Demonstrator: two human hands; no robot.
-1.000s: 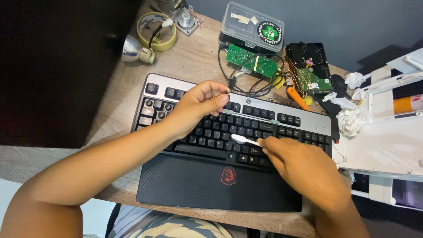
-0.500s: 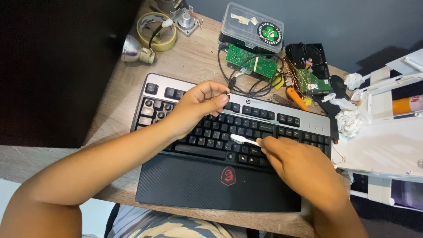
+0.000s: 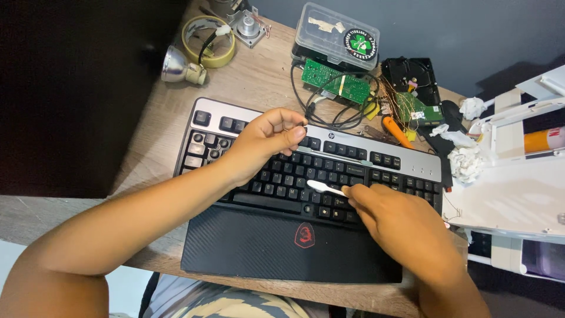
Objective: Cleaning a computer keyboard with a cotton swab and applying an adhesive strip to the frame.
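Observation:
A black and silver keyboard [image 3: 365,162] lies on the wooden desk [image 3: 259,76], with a black wrist rest [image 3: 265,247] along its near edge. My right hand [image 3: 406,227] pinches a white cotton swab [image 3: 323,188], whose tip touches the keys in the middle rows. My left hand [image 3: 265,141] rests loosely curled on the keyboard's upper left part, fingers over the top key rows, steadying it. Nothing is in that hand.
Behind the keyboard lie a green circuit board [image 3: 335,82] with tangled black cables, a clear plastic box [image 3: 335,35], a tape roll [image 3: 209,41], a lamp reflector [image 3: 176,66], an orange-handled tool [image 3: 397,131] and crumpled tissues [image 3: 468,162]. A white device [image 3: 512,188] fills the right side.

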